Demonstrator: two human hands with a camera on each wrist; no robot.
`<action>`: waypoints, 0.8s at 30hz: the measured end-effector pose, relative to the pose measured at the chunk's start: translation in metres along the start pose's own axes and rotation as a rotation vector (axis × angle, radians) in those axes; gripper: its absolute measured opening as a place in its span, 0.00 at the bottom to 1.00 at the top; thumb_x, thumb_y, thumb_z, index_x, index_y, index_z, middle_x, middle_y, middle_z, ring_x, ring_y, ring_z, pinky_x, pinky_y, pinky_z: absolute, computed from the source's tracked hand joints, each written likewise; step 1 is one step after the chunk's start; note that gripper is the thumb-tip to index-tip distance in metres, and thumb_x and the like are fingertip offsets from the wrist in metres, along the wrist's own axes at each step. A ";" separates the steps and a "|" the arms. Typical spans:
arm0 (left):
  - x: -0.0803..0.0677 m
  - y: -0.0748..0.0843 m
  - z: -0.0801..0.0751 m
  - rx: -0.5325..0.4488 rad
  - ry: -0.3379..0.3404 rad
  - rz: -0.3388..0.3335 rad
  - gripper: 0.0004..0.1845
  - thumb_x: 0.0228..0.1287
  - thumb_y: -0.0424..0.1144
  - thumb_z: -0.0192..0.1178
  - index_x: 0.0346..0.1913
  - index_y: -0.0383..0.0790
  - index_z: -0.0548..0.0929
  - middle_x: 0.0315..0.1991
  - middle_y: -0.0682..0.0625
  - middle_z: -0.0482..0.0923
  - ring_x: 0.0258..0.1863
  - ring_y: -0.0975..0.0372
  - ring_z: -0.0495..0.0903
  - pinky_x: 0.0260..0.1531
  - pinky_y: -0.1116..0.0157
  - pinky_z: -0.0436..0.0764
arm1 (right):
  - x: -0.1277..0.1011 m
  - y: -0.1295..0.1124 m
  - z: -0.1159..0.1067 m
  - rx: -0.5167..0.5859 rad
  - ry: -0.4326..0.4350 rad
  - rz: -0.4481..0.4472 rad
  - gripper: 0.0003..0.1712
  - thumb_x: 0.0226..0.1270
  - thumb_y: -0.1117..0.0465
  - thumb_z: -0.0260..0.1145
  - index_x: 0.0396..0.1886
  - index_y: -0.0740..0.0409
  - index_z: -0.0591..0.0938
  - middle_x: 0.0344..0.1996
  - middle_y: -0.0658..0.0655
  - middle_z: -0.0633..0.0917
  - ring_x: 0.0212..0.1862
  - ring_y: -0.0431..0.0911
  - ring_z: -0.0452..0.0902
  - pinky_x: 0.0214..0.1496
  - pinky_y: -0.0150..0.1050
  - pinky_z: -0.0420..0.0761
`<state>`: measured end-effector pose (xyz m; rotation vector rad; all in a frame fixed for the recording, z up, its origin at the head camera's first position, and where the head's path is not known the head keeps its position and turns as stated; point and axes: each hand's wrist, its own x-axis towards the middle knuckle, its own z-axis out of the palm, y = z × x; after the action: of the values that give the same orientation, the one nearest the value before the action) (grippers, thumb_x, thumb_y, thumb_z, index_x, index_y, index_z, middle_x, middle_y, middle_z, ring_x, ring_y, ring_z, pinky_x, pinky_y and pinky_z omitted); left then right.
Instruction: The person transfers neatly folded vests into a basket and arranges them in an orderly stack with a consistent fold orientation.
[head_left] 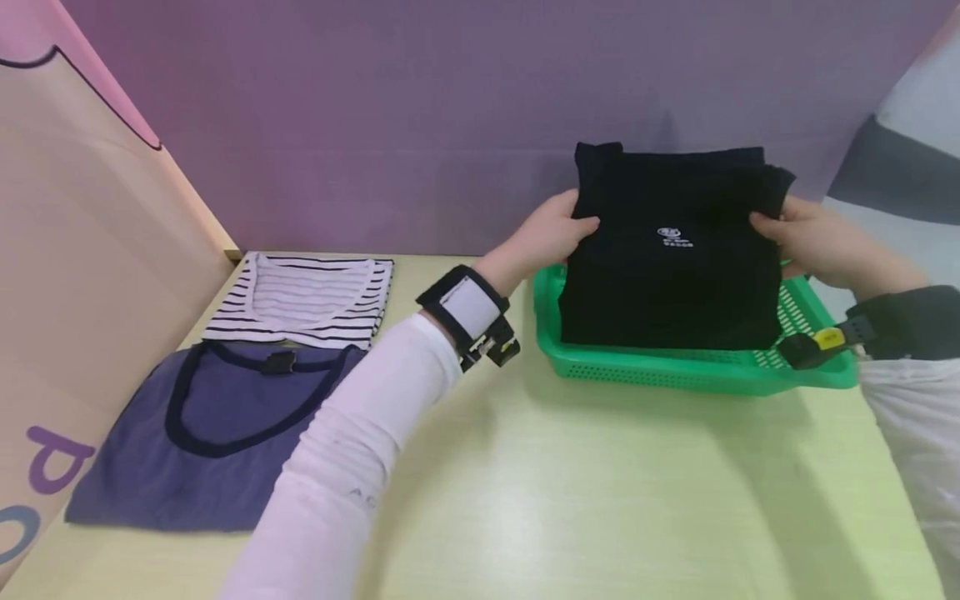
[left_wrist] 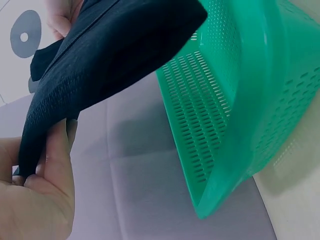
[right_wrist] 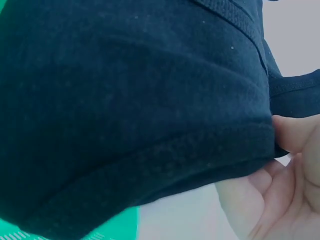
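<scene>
Folded black garment [head_left: 671,250], small white logo on its front, is held up over the green basket [head_left: 697,371] at the far right of the table [head_left: 570,492]. Its lower edge hangs down into/in front of the basket; can't tell whether it touches the basket floor.

Left hand [head_left: 551,233] grips the garment's left edge approx. mid-height, thumb on the front face, fingers behind. Left wrist view confirms: thumb [left_wrist: 55,150] pressed against the fabric edge, cloth pinched between thumb and fingers, the garment [left_wrist: 110,60] stretching up and away w/ the basket [left_wrist: 240,100] just beside it on the right.

Right hand [head_left: 806,237] grips the right edge at about the same height, thumb on front, fingers wrapped behind. Right wrist view: thumb tip [right_wrist: 295,132] sits on the folded hem, rest of hand below/behind it, the garment [right_wrist: 130,105] filling most of the view, a bit of green at the bottom left.

So the garment spans between the two hands, both narrow pinch grips on opposite side edges, the bulk of the cloth between and below the grips.

Both wrists carry strapped-on cameras; sleeves are white.

Far left on the table: a striped top [head_left: 303,300] lying flat, and nearer, just in front of it and overlapping its edge, a purple tee [head_left: 187,450] w/ dark neck trim. Purple wall behind, pink/peach panel at left.
</scene>
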<state>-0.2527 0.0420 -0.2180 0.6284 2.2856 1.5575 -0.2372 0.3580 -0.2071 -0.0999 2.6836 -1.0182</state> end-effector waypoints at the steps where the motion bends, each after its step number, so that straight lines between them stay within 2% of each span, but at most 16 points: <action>1: 0.001 0.001 0.001 0.009 -0.001 -0.008 0.23 0.75 0.40 0.45 0.70 0.47 0.60 0.65 0.52 0.68 0.49 0.62 0.78 0.41 0.68 0.79 | 0.000 0.001 -0.001 -0.009 0.003 0.005 0.41 0.74 0.40 0.36 0.76 0.57 0.39 0.67 0.69 0.58 0.35 0.22 0.74 0.37 0.33 0.83; 3: 0.004 0.003 0.003 0.015 0.001 -0.018 0.23 0.75 0.40 0.44 0.70 0.47 0.60 0.65 0.52 0.68 0.50 0.62 0.78 0.42 0.69 0.79 | 0.000 0.002 -0.002 -0.017 -0.003 0.006 0.41 0.74 0.41 0.35 0.76 0.59 0.38 0.67 0.73 0.56 0.34 0.22 0.74 0.37 0.34 0.84; 4: 0.006 0.004 0.004 0.014 0.002 -0.024 0.23 0.75 0.41 0.44 0.70 0.47 0.60 0.65 0.52 0.68 0.51 0.62 0.77 0.42 0.69 0.79 | 0.000 0.003 -0.002 -0.022 0.002 0.008 0.41 0.74 0.41 0.35 0.75 0.59 0.38 0.65 0.71 0.59 0.34 0.22 0.74 0.37 0.34 0.83; 6: 0.009 0.006 0.007 -0.003 0.001 -0.029 0.23 0.75 0.41 0.43 0.70 0.46 0.60 0.65 0.51 0.69 0.52 0.61 0.77 0.44 0.68 0.79 | 0.000 0.006 -0.004 -0.009 0.005 0.007 0.41 0.75 0.42 0.36 0.75 0.60 0.37 0.60 0.60 0.68 0.34 0.23 0.75 0.36 0.34 0.84; 7: 0.011 0.006 0.008 -0.008 -0.001 -0.030 0.23 0.75 0.40 0.43 0.70 0.46 0.60 0.65 0.51 0.68 0.53 0.61 0.77 0.46 0.68 0.79 | 0.000 0.007 -0.005 -0.005 0.008 0.011 0.40 0.75 0.43 0.36 0.75 0.60 0.38 0.55 0.52 0.73 0.33 0.24 0.75 0.36 0.34 0.84; 9: 0.014 0.007 0.011 -0.006 -0.005 -0.033 0.24 0.76 0.40 0.42 0.71 0.45 0.59 0.66 0.50 0.68 0.57 0.61 0.75 0.51 0.69 0.77 | 0.000 0.010 -0.007 0.005 0.008 0.015 0.41 0.75 0.43 0.37 0.75 0.62 0.38 0.44 0.37 0.74 0.33 0.25 0.76 0.36 0.34 0.84; 10: 0.016 0.007 0.013 0.006 -0.005 -0.035 0.24 0.76 0.40 0.42 0.71 0.45 0.59 0.66 0.50 0.67 0.58 0.60 0.74 0.52 0.69 0.76 | 0.000 0.011 -0.007 0.003 0.006 0.018 0.40 0.75 0.43 0.37 0.75 0.62 0.38 0.44 0.37 0.74 0.33 0.25 0.76 0.36 0.34 0.84; 12: 0.019 0.007 0.016 0.048 0.005 -0.044 0.24 0.76 0.40 0.42 0.72 0.45 0.58 0.68 0.51 0.65 0.62 0.62 0.70 0.57 0.70 0.72 | 0.001 0.013 -0.007 -0.009 -0.003 0.026 0.40 0.75 0.43 0.36 0.75 0.63 0.39 0.49 0.47 0.78 0.33 0.25 0.76 0.37 0.36 0.84; 13: 0.021 0.006 0.017 0.062 0.010 -0.052 0.25 0.76 0.40 0.42 0.72 0.45 0.57 0.69 0.51 0.64 0.63 0.62 0.69 0.57 0.70 0.71 | 0.001 0.014 -0.007 -0.019 -0.005 0.034 0.40 0.75 0.43 0.36 0.75 0.63 0.39 0.54 0.57 0.76 0.33 0.25 0.75 0.38 0.36 0.84; 15: 0.024 0.005 0.020 0.107 0.025 -0.063 0.26 0.76 0.40 0.42 0.73 0.44 0.55 0.71 0.51 0.60 0.67 0.62 0.64 0.61 0.69 0.68 | 0.001 0.016 -0.006 -0.036 -0.013 0.045 0.40 0.75 0.43 0.34 0.74 0.64 0.39 0.63 0.73 0.64 0.34 0.26 0.75 0.39 0.38 0.84; 16: 0.026 0.005 0.021 0.123 0.032 -0.073 0.27 0.76 0.40 0.42 0.74 0.44 0.53 0.72 0.51 0.58 0.68 0.62 0.62 0.62 0.69 0.67 | 0.002 0.017 -0.006 -0.043 -0.018 0.049 0.40 0.75 0.43 0.34 0.74 0.64 0.39 0.66 0.78 0.56 0.35 0.26 0.75 0.39 0.39 0.84; 18: 0.029 0.004 0.023 0.155 0.041 -0.092 0.28 0.76 0.41 0.42 0.74 0.44 0.51 0.74 0.52 0.54 0.71 0.63 0.57 0.65 0.70 0.64 | 0.002 0.019 -0.005 -0.045 -0.026 0.061 0.40 0.76 0.43 0.34 0.74 0.65 0.39 0.66 0.79 0.54 0.38 0.31 0.77 0.40 0.40 0.84; 20: 0.031 0.004 0.025 0.177 0.037 -0.106 0.29 0.76 0.41 0.42 0.75 0.44 0.49 0.74 0.53 0.53 0.70 0.62 0.59 0.61 0.70 0.68 | 0.003 0.021 -0.004 -0.042 -0.044 0.061 0.40 0.76 0.44 0.33 0.74 0.66 0.38 0.66 0.80 0.53 0.41 0.38 0.79 0.41 0.43 0.84; 24: 0.037 0.008 0.027 0.196 0.023 -0.142 0.30 0.76 0.42 0.42 0.75 0.46 0.47 0.75 0.55 0.50 0.65 0.63 0.65 0.41 0.68 0.77 | 0.003 0.023 -0.007 -0.063 -0.058 0.067 0.40 0.76 0.44 0.33 0.73 0.67 0.37 0.66 0.80 0.53 0.45 0.45 0.79 0.42 0.44 0.84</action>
<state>-0.2701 0.0847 -0.2206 0.4846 2.4612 1.2935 -0.2415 0.3792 -0.2181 -0.0506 2.6479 -0.8969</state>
